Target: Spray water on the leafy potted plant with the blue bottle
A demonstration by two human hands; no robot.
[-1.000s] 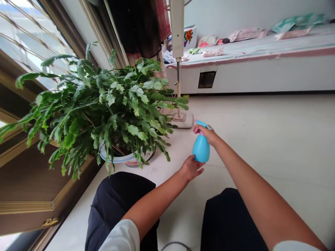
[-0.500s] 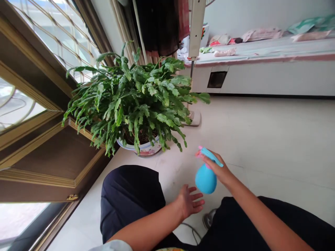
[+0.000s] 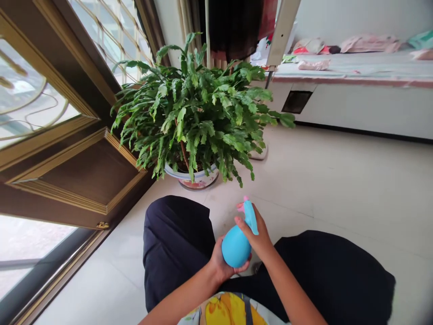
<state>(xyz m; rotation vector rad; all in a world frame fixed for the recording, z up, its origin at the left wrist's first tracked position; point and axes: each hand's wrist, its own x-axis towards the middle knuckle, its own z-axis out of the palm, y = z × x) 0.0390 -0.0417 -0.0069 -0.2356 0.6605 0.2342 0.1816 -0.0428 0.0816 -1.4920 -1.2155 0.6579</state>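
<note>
A blue spray bottle (image 3: pixel 236 246) with a pink nozzle and trigger is tilted between my two hands, above the floor and between my knees. My right hand (image 3: pixel 257 230) is wrapped round its neck and spray head, with fingers near the trigger. From below and the left, my left hand (image 3: pixel 221 264) cups the round body, its fingers curled under the base and partly hidden. Beyond the bottle stands a bushy green potted plant (image 3: pixel 199 113) with flat, segmented leaves. Its patterned white pot (image 3: pixel 201 179) shows below the foliage.
A brown door (image 3: pixel 77 176) with gold trim and a lattice stands on the left, close to the plant. At the back right is a white platform bed (image 3: pixel 355 101) with cloths on it. A white stand (image 3: pixel 280 36) rises behind the plant.
My right hand has brought the spray bottle down and left, towards me. My left hand, earlier spread and apart from it, now cups its body. The view has shifted slightly.
</note>
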